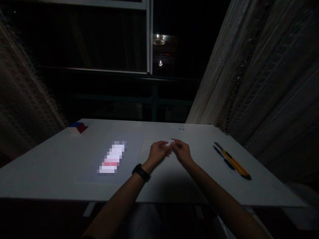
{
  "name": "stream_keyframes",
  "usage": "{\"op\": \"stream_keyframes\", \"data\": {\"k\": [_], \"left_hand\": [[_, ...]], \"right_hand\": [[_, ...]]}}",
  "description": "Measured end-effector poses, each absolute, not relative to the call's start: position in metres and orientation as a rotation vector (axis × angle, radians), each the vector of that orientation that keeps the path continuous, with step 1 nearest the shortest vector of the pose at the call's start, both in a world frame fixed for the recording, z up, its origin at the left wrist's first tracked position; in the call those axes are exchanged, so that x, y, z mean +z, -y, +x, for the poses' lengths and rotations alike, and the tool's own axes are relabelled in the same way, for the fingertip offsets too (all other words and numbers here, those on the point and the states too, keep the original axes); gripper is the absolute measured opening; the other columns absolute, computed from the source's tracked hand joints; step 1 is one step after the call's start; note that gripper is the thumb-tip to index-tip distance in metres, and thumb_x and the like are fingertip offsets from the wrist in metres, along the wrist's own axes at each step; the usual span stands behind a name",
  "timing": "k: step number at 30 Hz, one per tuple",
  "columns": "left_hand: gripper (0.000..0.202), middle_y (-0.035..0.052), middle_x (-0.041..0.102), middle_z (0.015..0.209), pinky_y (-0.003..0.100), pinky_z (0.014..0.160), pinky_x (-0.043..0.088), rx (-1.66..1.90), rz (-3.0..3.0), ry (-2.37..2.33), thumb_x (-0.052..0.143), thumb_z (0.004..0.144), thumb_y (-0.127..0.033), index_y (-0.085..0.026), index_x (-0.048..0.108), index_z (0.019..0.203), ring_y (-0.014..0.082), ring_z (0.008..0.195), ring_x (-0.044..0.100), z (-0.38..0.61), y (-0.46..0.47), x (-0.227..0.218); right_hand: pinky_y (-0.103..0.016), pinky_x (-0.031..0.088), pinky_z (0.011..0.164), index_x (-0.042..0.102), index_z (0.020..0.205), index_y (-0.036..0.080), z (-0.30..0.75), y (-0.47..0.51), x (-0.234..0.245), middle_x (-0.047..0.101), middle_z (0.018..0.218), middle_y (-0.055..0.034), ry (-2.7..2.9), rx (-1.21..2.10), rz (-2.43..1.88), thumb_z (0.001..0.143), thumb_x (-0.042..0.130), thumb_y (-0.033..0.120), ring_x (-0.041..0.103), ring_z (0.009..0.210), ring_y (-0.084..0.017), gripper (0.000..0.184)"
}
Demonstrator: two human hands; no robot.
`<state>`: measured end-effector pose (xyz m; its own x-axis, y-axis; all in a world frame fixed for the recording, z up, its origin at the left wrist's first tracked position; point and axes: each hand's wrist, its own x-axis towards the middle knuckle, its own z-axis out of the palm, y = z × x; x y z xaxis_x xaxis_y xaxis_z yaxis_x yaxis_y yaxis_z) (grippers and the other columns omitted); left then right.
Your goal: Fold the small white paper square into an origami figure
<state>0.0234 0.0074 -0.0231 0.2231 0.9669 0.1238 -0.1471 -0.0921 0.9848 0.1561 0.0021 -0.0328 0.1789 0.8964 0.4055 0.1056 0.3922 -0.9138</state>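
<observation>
Near the middle of the table, my left hand and my right hand meet with their fingertips together. Both pinch a small white piece, apparently paper, between thumbs and fingers. Most of it is hidden by the fingers, and its shape is hard to make out in the dim light. A dark band circles my left wrist. Left of my hands, a brightly lit, pixelated screen lies on a pale sheet.
A yellow utility knife and a slim dark-handled knife lie on the white table at right. A small blue-and-white scrap is behind my hands. A red, blue and white block sits far left. Curtains flank the table.
</observation>
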Motion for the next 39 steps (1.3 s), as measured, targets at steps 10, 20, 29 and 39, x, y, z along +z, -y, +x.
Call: {"op": "stream_keyframes", "data": {"k": [10,20,29,39], "left_hand": [[0.035,0.0087,0.065,0.064,0.025,0.05,0.05,1.189,1.156,-0.813,0.069,0.062,-0.024,-0.007,0.059,0.091,0.0164,0.055,0.062,0.02,-0.008,-0.021],[0.033,0.015,0.065,0.079,0.028,0.055,0.053,1.112,1.069,-0.766,0.066,0.066,-0.022,-0.005,0.059,0.094,0.0185,0.063,0.064,0.018,-0.006,-0.017],[0.034,0.015,0.065,0.079,0.032,0.06,0.054,1.069,1.026,-0.703,0.063,0.07,-0.027,-0.005,0.058,0.095,0.0207,0.066,0.065,0.019,-0.007,-0.018],[0.031,0.0156,0.066,0.081,0.03,0.059,0.054,1.102,1.04,-0.761,0.065,0.068,-0.02,-0.004,0.059,0.094,0.0205,0.066,0.065,0.023,-0.003,-0.014]], "right_hand": [[-0.035,0.041,0.082,0.063,0.063,0.019,0.156,0.001,-0.031,0.06,0.099,-0.0068,1.281,0.599,-1.038,0.064,0.064,0.033,0.056,0.089,-0.02,0.014],[-0.035,0.038,0.086,0.064,0.064,0.019,0.16,0.001,-0.028,0.057,0.103,-0.008,1.439,0.593,-1.041,0.07,0.059,0.032,0.053,0.096,-0.021,0.014],[-0.034,0.04,0.082,0.06,0.066,0.019,0.159,-0.001,-0.03,0.054,0.097,-0.0076,1.444,0.494,-1.058,0.074,0.054,0.035,0.052,0.091,-0.019,0.019],[-0.034,0.041,0.082,0.059,0.066,0.019,0.157,0.001,-0.03,0.055,0.098,-0.0072,1.467,0.457,-1.051,0.071,0.058,0.032,0.053,0.092,-0.02,0.014]]}}
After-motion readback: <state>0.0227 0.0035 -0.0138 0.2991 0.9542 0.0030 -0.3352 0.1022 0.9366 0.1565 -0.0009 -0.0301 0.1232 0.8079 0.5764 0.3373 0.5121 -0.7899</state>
